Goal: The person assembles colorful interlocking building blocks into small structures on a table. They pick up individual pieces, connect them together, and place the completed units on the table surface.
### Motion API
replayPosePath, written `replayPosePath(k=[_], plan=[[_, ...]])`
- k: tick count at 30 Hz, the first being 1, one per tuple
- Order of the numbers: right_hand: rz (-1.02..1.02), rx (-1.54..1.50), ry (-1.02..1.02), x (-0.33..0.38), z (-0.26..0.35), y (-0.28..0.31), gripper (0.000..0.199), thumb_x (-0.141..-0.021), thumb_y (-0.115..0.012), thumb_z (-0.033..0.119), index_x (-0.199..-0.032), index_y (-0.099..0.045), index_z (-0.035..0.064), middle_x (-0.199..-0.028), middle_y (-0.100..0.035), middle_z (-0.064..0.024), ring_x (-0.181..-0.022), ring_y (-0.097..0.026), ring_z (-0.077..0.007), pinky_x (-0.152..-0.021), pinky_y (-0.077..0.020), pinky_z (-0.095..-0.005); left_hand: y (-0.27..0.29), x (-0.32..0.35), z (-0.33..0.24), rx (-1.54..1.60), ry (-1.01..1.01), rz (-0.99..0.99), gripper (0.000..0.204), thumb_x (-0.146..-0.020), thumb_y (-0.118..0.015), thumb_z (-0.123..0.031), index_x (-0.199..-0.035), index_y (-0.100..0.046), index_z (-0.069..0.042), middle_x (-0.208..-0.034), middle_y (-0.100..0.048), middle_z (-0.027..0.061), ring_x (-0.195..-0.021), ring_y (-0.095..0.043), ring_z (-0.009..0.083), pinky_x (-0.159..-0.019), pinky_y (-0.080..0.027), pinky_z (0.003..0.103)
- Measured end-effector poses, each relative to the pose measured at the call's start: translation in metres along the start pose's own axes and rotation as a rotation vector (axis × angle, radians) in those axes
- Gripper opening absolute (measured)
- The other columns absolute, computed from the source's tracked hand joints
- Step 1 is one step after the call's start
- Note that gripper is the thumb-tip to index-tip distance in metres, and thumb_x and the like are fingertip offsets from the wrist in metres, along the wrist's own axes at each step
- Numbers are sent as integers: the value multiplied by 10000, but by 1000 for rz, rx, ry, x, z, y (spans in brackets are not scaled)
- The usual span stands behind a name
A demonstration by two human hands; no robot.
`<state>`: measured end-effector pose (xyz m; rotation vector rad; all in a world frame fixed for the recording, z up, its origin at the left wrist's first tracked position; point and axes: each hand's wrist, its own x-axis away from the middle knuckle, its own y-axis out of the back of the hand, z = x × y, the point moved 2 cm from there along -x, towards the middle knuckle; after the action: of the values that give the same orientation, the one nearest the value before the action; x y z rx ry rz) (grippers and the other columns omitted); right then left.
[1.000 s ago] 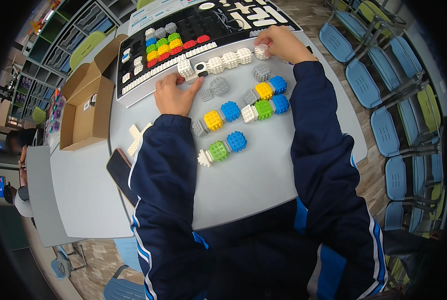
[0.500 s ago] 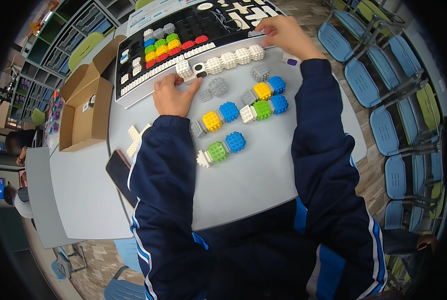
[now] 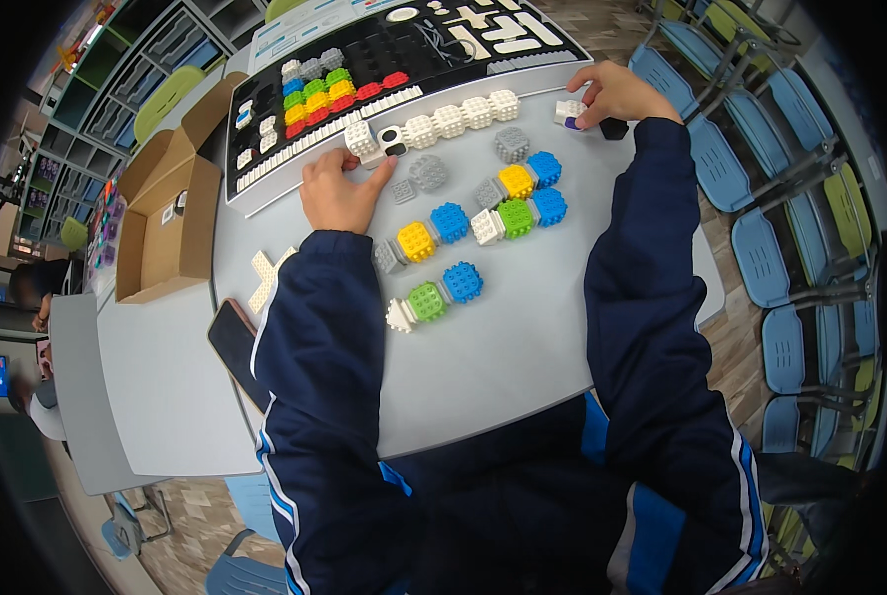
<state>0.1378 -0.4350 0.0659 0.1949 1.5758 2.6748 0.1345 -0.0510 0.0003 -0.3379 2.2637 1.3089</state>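
Observation:
My left hand (image 3: 338, 190) is closed on a white building block (image 3: 359, 139) at the left end of a row, beside a white piece with black ovals (image 3: 392, 138). Studded white blocks (image 3: 448, 121) continue the row rightward along the case's front edge. Farther right, the fingers of my right hand (image 3: 617, 96) pinch a small white block with a purple patch (image 3: 568, 113). Grey blocks (image 3: 429, 173) lie near my left thumb. Between my forearms sit short chains: a yellow-and-blue one (image 3: 416, 241), a green-and-blue one (image 3: 426, 300), and two more farther right (image 3: 516, 219).
An open case (image 3: 364, 59) of coloured blocks in black foam spans the back. At left are an open cardboard box (image 3: 151, 243), cream cross-shaped pieces (image 3: 262, 282) and a phone (image 3: 233, 342) partly under my left sleeve. Stacked blue chairs (image 3: 751, 213) stand at right.
My right hand has moved right and nearer, from a grey part in the case's front right corner to the white block with the purple patch. My left hand stays at the row's left end.

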Motion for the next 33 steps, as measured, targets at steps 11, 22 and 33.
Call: replayPosePath(k=[11,22,33], plan=[[-128,-6,180,-13,11,-10,362,-640,-858,134,-977,-740,76,-905,-681,-95,-835,-653,-225,-726,-519,-344,2,-1,-3,-9,4,14,511,-696,-843,-469,-850,-675,-11,-843,-679,85,-898,-604,260,-795,-494,373],[-230,3,191,-16,37,-27,367,-643,-843,183,-972,-706,92,-1049,-693,-178,-964,-676,-310,-784,-533,-389,2,-1,-3,-8,-10,5,497,-690,-839,-467,-835,-673,-22,-834,-671,84,-883,-596,275,-792,-485,385],[-393,-34,306,-23,29,-33,309,-766,-825,303,-893,-686,58,-802,-687,-113,-721,-661,-209,-620,-503,-359,0,-1,-3,-13,-12,5,508,-693,-844,-471,-833,-665,-17,-829,-667,89,-885,-598,274,-796,-487,381]])
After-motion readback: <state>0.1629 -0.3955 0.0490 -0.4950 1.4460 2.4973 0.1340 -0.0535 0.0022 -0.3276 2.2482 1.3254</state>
